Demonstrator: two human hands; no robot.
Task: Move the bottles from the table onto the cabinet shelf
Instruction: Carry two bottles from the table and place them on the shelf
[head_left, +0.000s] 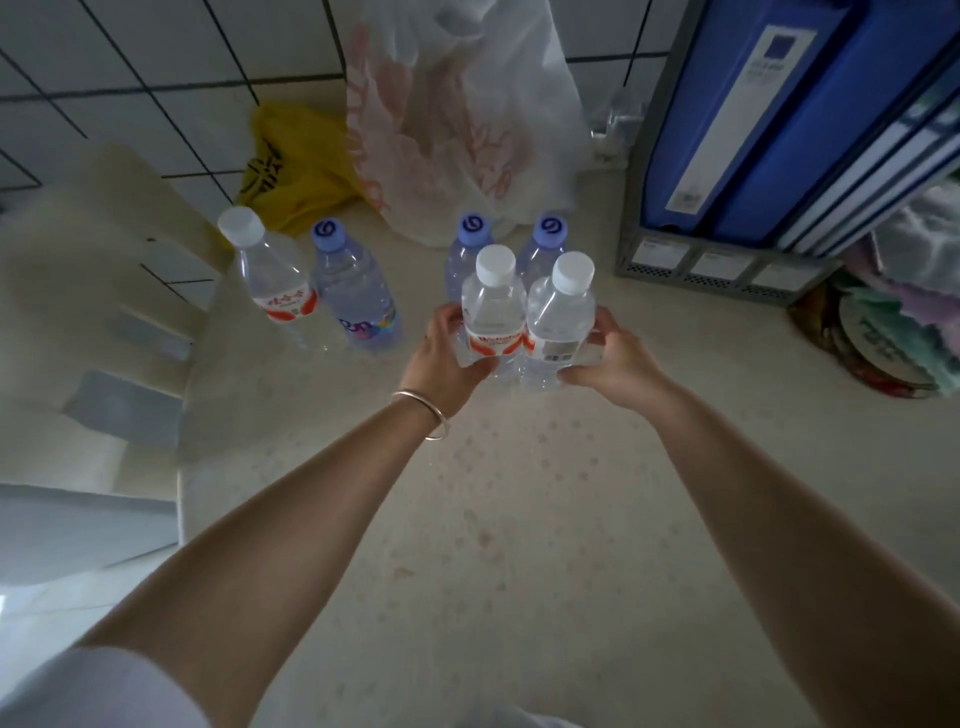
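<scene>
Several clear water bottles stand on the pale speckled table (519, 519). My left hand (447, 358) grips a white-capped bottle with a red label (493, 306). Beside it, my right hand (608, 358) grips a second white-capped bottle (563, 312). The two held bottles touch each other. Right behind them stand two blue-capped bottles (470, 244) (545, 241). To the left stand another white-capped bottle (270, 275) and a blue-capped bottle (353, 291). No cabinet shelf is in view.
A white plastic bag (467, 114) and a yellow bag (291, 166) lean against the tiled wall at the back. A grey file rack with blue binders (779, 130) stands at the right. Cloths and a round tin (883, 332) lie at the far right. A cream chair (104, 291) is at the left.
</scene>
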